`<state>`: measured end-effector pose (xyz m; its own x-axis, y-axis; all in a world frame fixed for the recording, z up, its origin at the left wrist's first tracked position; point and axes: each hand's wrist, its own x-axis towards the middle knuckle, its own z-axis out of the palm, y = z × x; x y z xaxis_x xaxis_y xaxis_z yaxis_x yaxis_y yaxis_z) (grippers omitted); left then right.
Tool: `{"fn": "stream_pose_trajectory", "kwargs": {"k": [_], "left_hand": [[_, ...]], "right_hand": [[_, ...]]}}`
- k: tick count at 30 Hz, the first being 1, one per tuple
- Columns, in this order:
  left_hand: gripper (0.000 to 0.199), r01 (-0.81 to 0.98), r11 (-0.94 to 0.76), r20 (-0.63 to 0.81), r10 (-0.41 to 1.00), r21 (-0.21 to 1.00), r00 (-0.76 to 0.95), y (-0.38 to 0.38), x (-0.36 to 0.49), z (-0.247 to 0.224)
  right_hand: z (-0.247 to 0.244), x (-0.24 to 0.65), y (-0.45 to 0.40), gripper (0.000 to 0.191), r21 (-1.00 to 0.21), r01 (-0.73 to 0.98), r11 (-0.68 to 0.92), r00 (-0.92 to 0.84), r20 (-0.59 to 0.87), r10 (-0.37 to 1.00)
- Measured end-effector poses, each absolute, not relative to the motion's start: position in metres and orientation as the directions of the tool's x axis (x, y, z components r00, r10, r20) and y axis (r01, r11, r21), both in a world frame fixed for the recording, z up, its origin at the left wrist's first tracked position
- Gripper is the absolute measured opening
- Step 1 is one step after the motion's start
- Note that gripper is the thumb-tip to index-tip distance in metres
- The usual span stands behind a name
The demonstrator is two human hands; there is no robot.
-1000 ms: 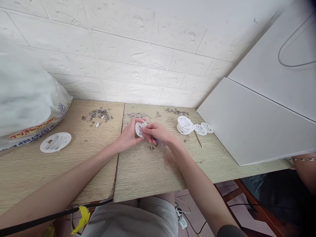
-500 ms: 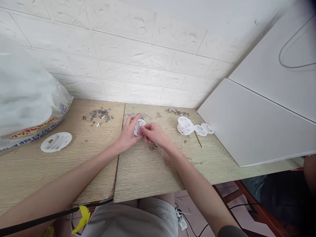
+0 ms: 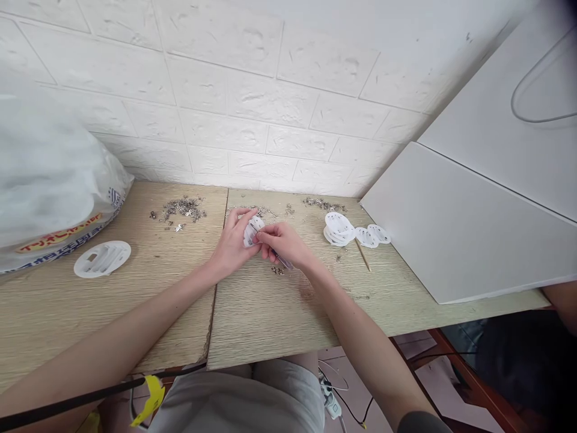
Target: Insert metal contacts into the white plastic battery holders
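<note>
A round white plastic disc (image 3: 253, 232) with slots is held in my left hand (image 3: 232, 243), the fingers curled round its rim. My right hand (image 3: 282, 242) is closed in a pinch on a slim tool (image 3: 285, 262) with a clear purplish handle. The tool's thin tip reaches over the disc; its exact kind is hard to make out. A few small dark metal pieces (image 3: 277, 271) lie on the table just below my right hand. Behind the hands, small metal parts (image 3: 264, 211) are spread near the wall, partly hidden by my fingers.
Piles of small metal parts lie left (image 3: 183, 210) and right (image 3: 323, 204). A larger white slotted disc (image 3: 103, 259) rests beside a bulging plastic bag (image 3: 58, 174). Stacked white discs (image 3: 339, 227) and a wooden stick (image 3: 363, 255) sit right, near a white panel (image 3: 478, 234).
My right hand has turned slightly, so the tool's clear handle now shows below it. The disc is tilted a little differently in my left hand.
</note>
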<state>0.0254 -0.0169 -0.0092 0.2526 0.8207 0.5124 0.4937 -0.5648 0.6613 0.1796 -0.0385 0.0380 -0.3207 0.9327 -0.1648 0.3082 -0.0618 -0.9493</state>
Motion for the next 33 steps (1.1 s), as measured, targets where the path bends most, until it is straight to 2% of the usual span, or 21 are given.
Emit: {"fn": "stream_pose_trajectory", "kwargs": {"k": [10, 17, 23, 33], "left_hand": [[0.062, 0.494, -0.549, 0.476, 0.834, 0.674, 0.278, -0.016, 0.027, -0.005], [0.062, 0.514, -0.557, 0.479, 0.829, 0.652, 0.289, -0.016, 0.026, -0.006], [0.061, 0.454, -0.545, 0.434, 0.838, 0.705, 0.331, -0.015, 0.024, -0.004], [0.05, 0.401, -0.451, 0.356, 0.888, 0.797, 0.291, -0.012, 0.022, -0.005]], "right_hand": [[0.036, 0.175, -0.04, 0.022, -0.938, 0.344, -0.046, -0.314, -0.161, 0.936], [0.032, 0.169, -0.041, 0.022, -0.918, 0.395, 0.021, -0.288, -0.102, 0.952], [0.028, 0.166, -0.04, 0.023, -0.909, 0.414, 0.051, -0.279, -0.073, 0.958], [0.018, 0.166, -0.037, 0.025, -0.894, 0.412, 0.179, -0.28, 0.062, 0.958]]}}
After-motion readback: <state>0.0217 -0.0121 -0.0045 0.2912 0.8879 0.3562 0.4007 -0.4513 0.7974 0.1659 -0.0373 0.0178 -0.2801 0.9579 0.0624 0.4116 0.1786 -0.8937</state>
